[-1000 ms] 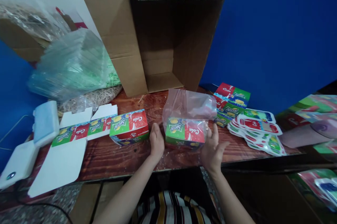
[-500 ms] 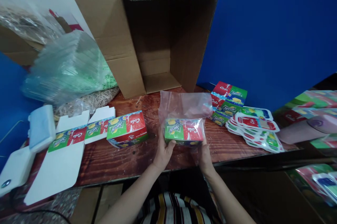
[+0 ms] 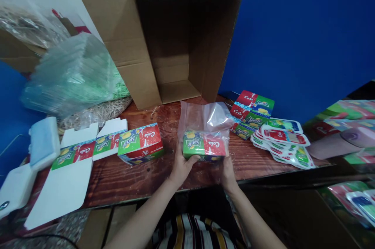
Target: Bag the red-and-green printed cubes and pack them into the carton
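Green-and-red printed carton (image 3: 204, 146) in clear bag (image 3: 205, 118); brown cardboard box (image 3: 175, 38); blue wall (image 3: 307, 34)

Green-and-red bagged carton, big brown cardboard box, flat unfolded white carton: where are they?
Green-and-red bagged carton (image 3: 205, 146): head view, printed front face.
Big brown cardboard box (image 3: 129, 38): head view, left outer wall.
Flat unfolded white carton (image 3: 63, 186): head view, blank panel.

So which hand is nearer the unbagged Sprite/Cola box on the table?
Left. The left hand grips the bagged box just right of the unbagged box; the right hand holds its far side, farther off.
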Available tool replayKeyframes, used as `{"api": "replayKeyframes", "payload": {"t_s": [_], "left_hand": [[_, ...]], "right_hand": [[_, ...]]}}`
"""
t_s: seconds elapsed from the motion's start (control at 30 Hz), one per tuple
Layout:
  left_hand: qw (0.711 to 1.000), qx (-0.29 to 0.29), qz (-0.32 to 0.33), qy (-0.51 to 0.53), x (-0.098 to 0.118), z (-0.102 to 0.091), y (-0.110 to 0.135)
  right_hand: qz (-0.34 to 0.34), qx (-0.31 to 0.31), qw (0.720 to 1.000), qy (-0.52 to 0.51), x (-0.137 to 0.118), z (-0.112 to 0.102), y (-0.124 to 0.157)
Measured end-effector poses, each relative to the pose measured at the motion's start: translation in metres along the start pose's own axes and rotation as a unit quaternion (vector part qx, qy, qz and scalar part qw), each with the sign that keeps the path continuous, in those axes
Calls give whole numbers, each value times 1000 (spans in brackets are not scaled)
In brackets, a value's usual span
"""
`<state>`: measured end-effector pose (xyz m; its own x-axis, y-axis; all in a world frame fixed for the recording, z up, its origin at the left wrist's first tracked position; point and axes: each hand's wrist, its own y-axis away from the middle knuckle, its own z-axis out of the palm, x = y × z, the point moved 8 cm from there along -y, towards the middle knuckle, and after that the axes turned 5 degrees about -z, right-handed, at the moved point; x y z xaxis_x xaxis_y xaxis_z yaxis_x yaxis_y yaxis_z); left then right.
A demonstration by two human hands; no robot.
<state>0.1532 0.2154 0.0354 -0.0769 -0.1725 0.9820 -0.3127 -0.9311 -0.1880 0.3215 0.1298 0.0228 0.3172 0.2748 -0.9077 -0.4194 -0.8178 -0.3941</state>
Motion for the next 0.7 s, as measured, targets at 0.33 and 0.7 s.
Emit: {"api": "replayKeyframes", "payload": {"t_s": [0.33,0.7], "left_hand": [[1000,6,-11,3,-11,-1,3],[1000,-22,6,8,-1,-8,3]], "right_hand": [[-52,-37,993,103,-15,1,-1],[-20,-20,999,40,-29,-15,1]]}}
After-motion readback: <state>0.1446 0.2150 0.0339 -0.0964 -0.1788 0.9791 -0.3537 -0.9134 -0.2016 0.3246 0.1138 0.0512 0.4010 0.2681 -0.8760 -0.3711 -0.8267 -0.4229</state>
